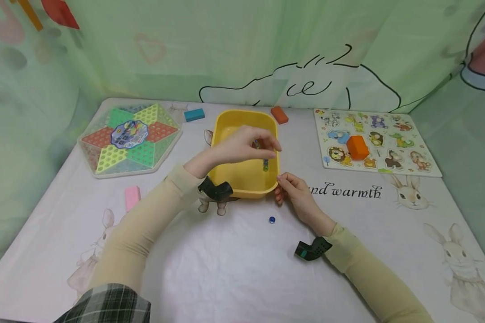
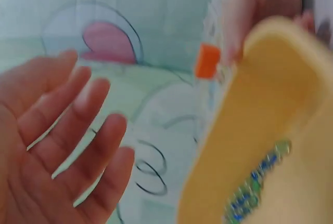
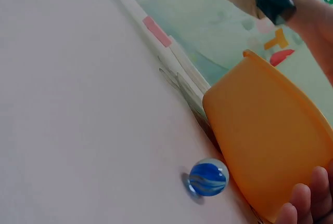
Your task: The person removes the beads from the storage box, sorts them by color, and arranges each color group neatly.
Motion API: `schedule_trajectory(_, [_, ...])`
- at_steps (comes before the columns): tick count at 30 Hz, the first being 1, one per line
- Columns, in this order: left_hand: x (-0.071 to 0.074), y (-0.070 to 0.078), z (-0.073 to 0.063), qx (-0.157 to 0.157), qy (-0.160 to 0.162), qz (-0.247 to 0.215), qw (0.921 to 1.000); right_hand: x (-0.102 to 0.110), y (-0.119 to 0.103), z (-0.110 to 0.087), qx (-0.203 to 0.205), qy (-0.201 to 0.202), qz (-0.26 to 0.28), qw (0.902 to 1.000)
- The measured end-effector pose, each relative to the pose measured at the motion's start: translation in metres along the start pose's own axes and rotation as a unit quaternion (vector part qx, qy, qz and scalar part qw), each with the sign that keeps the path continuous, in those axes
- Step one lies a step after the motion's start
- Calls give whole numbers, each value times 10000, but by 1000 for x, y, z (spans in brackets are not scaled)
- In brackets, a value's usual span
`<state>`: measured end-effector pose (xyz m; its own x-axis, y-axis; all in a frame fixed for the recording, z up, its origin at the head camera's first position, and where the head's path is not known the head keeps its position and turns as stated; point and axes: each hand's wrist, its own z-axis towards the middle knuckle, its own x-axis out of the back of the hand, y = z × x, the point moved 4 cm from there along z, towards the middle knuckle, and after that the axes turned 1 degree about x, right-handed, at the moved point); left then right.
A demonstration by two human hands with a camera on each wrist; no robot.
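A yellow plastic basin point(image 1: 238, 179) sits mid-table, its right side seen tilted in the left wrist view. Green and blue glass marbles point(image 2: 250, 195) lie in a line along one inner side. My right hand point(image 1: 301, 197) pinches the basin's near right corner by the rim, fingertips point(image 3: 301, 198) against the outer wall. Over the basin hovers my left hand point(image 1: 246, 143), fingers loosely bent and holding nothing; its spread fingers point(image 2: 106, 141) show in the left wrist view. A single blue swirled marble point(image 3: 208, 177) rests on the table just in front of the basin, near my right hand.
At the left lies a hexagonal Chinese checkers board point(image 1: 153, 163). An animal puzzle board point(image 1: 388, 168) with an orange block point(image 1: 357, 148) on it is at the right. Blue point(image 1: 194, 115), red-orange point(image 1: 279, 115) and pink point(image 1: 132, 198) blocks surround the basin.
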<state>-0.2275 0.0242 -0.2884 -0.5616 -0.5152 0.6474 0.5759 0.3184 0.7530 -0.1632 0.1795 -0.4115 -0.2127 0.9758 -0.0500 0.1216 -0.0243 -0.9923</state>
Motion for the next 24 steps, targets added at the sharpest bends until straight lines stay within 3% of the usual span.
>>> schedule_trajectory(4, [2,-22,19,521,148,157,9984,-1,2,0,-118,54,-46,9999])
schedule_trajectory(9, [-3,-46,35,892,-27,300,9956,-1,3,0,-97,54,18,9999])
schedule_trajectory(13, [-12,-59,43,1061,-524,732,9903,-1,3,0,-58,58,-5,10000])
schedule_trajectory(18, [-27,-67,47,1190,-1328,1359,9746,0,3,0,-64,59,-71,9999])
schedule_trajectory(24, [-38,-70,51,1259,-1659,1689,9634,1,1,-1,-88,49,-97,9999])
